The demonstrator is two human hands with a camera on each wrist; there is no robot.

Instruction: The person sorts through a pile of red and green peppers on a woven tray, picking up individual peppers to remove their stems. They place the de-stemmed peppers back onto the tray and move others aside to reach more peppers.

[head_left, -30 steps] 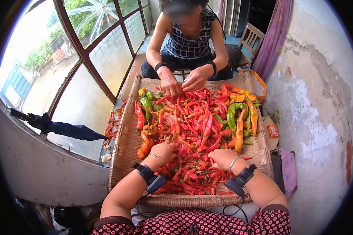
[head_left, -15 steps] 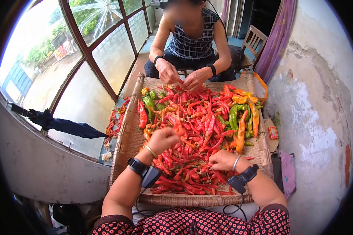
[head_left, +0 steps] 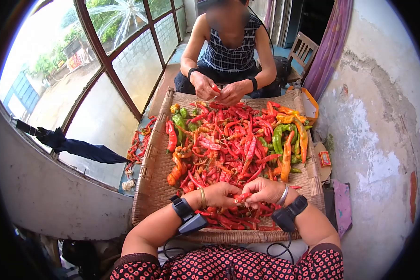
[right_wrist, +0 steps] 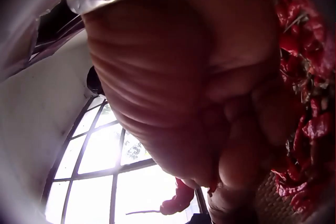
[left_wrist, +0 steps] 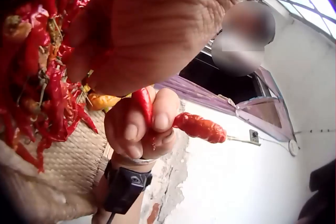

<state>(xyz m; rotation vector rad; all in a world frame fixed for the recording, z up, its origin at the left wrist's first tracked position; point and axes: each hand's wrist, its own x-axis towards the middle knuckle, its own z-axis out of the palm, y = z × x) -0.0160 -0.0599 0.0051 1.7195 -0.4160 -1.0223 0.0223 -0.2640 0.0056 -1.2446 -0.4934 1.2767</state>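
Note:
My left hand [head_left: 220, 194] and right hand [head_left: 265, 190] meet over the near part of a heap of red chili peppers [head_left: 233, 140]. Between their fingertips is a red chili pepper [head_left: 242, 198], pinched from both sides. In the left wrist view, the right fingers curl round red pepper; a wrinkled end [left_wrist: 202, 128] with a thin stem sticks out of the fist, and another red part [left_wrist: 144, 104] shows between the fingers. The right wrist view shows a stemmed pepper end [right_wrist: 179, 199] below my palm. My left fingertips are hidden in the left wrist view.
The heap lies on a woven tray [head_left: 154, 196] with a raised rim. Green peppers [head_left: 278, 139] and orange ones [head_left: 286, 158] lie at its right. Opposite, another person holds a red pepper [head_left: 215, 88] in both hands. A folded umbrella [head_left: 86, 150] leans at the left; a wall stands right.
My left hand lifted from the heap's left side, then came right and down to meet the right hand at a red pepper. The person opposite raised their hands from the heap with a pepper.

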